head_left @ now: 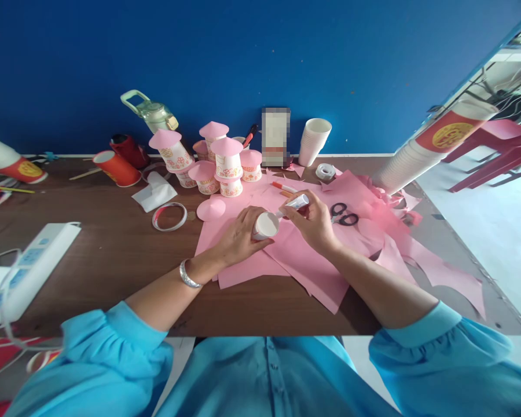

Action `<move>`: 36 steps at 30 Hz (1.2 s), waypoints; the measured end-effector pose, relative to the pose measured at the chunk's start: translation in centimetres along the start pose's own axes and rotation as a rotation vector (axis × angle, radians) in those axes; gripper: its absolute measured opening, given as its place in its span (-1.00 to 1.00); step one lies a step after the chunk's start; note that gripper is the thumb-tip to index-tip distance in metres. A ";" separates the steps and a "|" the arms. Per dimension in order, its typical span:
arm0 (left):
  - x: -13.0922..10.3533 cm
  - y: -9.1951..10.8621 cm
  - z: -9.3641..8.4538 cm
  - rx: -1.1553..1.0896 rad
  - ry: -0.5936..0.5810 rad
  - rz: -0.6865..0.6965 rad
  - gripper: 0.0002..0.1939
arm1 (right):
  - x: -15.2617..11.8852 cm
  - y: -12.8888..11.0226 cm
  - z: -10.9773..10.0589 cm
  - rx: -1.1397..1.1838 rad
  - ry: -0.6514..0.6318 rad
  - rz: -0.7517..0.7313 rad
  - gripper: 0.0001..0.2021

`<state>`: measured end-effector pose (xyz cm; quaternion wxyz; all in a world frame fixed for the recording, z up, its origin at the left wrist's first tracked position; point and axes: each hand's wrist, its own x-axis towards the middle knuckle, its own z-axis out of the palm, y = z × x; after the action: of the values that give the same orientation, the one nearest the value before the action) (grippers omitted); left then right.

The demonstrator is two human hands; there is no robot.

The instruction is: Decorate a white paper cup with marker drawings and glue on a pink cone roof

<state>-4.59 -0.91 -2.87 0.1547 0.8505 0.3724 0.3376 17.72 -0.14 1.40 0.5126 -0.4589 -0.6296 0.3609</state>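
Observation:
My left hand (241, 234) is wrapped round a white paper cup (267, 225), whose round white end faces up toward me. My right hand (315, 226) grips a small white glue bottle (298, 201) on a slant, its narrow tip at the cup's edge. Under both hands lie pink paper sheets (304, 266). A pink paper cone (211, 209) rests left of the cup. Black-handled scissors (344, 214) lie right of my right hand, and markers (283, 187) lie just beyond it.
Paper-cup towers with pink cone roofs (228, 156) stand at the back. Behind are a stack of white cups (315, 142) and a pale green bottle (156, 116). A long cup stack (434, 145) leans at right. Tape (169, 216) and a power strip (30, 272) lie left.

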 end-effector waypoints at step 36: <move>-0.1 -0.3 -0.1 -0.010 0.000 -0.112 -0.33 | -0.4 0.1 0.3 0.039 0.006 0.019 -0.63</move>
<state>-4.84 -0.79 -2.99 0.1777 0.8275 0.4179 0.3303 17.50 -0.51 1.11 0.5200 -0.4559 -0.6164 0.3765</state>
